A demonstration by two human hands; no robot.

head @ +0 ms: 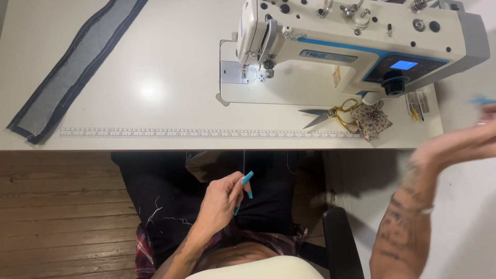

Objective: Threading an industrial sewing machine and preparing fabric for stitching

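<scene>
One denim strip point(72, 62) lies far left of the sewing machine point(356, 46). Below the machine's needle, the left hand point(222, 199) pinches one white thread point(244, 163) between thumb and fingertips; the thread runs up toward the needle. Judged light, limp and easily snapped, it is best held near its end. One pair of gold-handled scissors point(330, 114) and one floral pincushion point(373, 120) lie before the machine. The right hand point(454, 147), raised right of it, is blurred: finger state cannot be told.

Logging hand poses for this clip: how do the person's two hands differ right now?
The left hand sits low over the lap, sharp in view, fingers pinching a thin thread that runs up toward the table. The right hand is raised at the frame's right edge, blurred, and whether it holds anything is unclear. Both have long blue nails.
</scene>
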